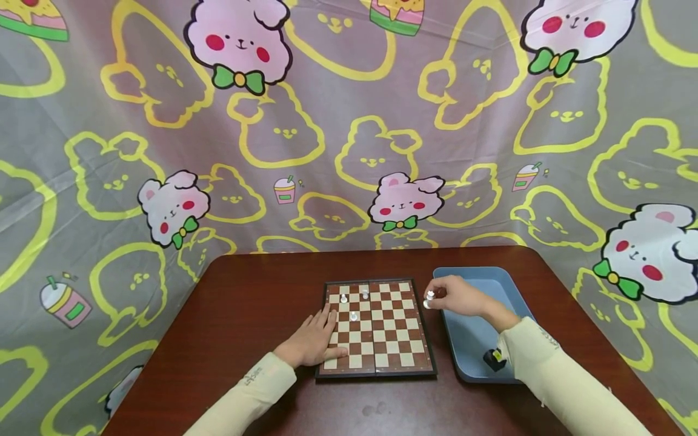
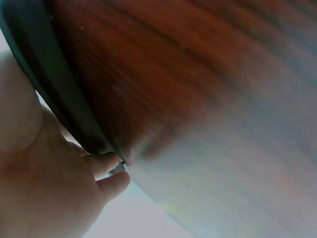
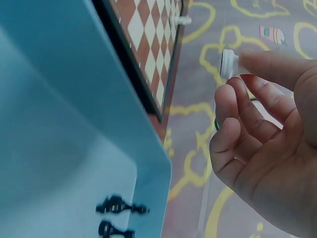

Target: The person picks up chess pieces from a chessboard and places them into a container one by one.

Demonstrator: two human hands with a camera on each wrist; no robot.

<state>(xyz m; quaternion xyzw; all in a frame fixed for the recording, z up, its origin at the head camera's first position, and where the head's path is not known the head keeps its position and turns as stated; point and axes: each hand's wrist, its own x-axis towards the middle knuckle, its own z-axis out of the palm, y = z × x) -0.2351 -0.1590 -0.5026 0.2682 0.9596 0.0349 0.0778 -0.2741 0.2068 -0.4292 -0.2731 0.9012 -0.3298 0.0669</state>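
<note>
Your right hand (image 1: 455,295) held the white piece (image 1: 430,295) between board (image 1: 398,336) and tray (image 1: 469,339), right of centre in the frame.
The piece sat at your fingertips, clamped by thumb and fingers, long axis roughly upright, base down; the board lay to its left, with your right hand's grip on the tray side. Your left hand (image 1: 309,342) was farther off, laid on the board's left edge, fingers straight, thumb apart (no piece under it that you could see). Three other white pieces (image 1: 353,316) stood on the board's upper left. The tray, at the frame's right, held dark pieces (image 3: 121,206), seen at the bottom of the right wrist view; their full number could not be told.
</note>
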